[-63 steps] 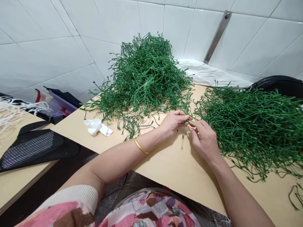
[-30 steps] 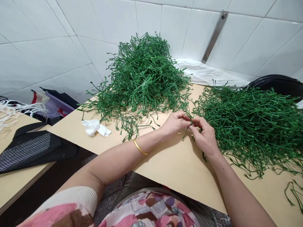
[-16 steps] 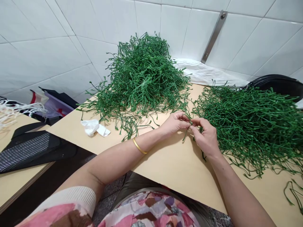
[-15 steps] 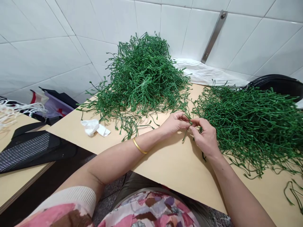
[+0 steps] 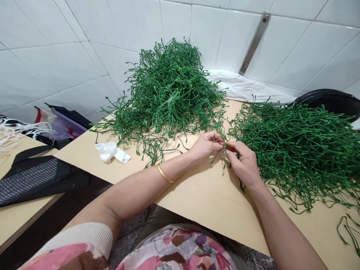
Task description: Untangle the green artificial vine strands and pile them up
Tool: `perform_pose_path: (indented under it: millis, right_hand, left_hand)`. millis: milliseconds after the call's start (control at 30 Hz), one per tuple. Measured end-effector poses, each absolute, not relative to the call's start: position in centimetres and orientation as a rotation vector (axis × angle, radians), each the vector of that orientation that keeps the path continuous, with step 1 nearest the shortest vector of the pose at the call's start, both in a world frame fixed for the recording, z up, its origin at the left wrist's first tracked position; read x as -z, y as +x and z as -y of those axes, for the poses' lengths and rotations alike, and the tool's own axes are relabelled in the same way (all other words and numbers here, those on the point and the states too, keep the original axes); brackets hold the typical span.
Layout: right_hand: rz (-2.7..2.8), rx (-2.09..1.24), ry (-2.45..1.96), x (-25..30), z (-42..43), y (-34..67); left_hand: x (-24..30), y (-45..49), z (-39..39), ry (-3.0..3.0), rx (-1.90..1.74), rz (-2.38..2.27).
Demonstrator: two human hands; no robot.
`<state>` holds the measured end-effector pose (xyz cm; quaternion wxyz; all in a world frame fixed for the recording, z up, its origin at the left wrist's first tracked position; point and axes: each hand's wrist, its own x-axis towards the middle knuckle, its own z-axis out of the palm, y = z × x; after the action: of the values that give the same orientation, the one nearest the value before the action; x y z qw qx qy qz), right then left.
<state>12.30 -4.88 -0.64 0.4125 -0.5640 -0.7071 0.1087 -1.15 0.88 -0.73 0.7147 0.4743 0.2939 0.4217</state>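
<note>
My left hand [image 5: 204,147] and my right hand [image 5: 244,162] meet over the table with fingertips pinched close together. Between them they hold a few thin green stems [image 5: 224,162] with small knobbed tips, plastic by their look. Some of these stems hang below the fingers, and others stick up behind them. My fingers partly hide where the stems come together. Behind my left hand rises a tall tangled pile of the same green stems [image 5: 171,90]. A second, wider pile of green stems [image 5: 298,150] lies just right of my right hand.
A crumpled white tissue [image 5: 108,151] lies on the tan tabletop [image 5: 197,198] at left. White cloth [image 5: 239,87] and a black rounded item [image 5: 329,101] are at the back. Loose stems [image 5: 350,230] lie far right. A black bag [image 5: 30,180] sits on another surface, beside white cords [image 5: 25,127].
My hands stay in nearly the same place. The fingers have shifted slightly, and another stem end now hangs straight down between them.
</note>
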Motion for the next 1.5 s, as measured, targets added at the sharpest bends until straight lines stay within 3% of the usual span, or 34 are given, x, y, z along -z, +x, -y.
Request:
perform_pose_path:
  millis: [367,567,833,1067,1500]
  right_hand:
    - [1.772,-0.116,-1.469,0.5,5.0,12.0]
    - [1.646,-0.45,-1.525,0.1,5.2,12.1]
    - [1.652,-0.33,-1.532,0.1,5.4,12.5]
    - [1.573,-0.674,-1.435,0.1,5.4,12.5]
    - [1.682,-0.368,-1.562,0.5,5.2,12.0]
  left_hand:
    - [0.9,-1.1,-0.7,1.205,-0.852,-0.741]
    - [0.4,-1.5,-0.8,1.269,-0.817,-0.68]
    - [0.7,-1.5,-1.1,1.23,-0.711,-0.582]
    - [0.5,-1.2,-0.5,1.285,-0.854,-0.678]
    - [1.2,-0.9,-0.5,1.118,-0.774,-0.539]
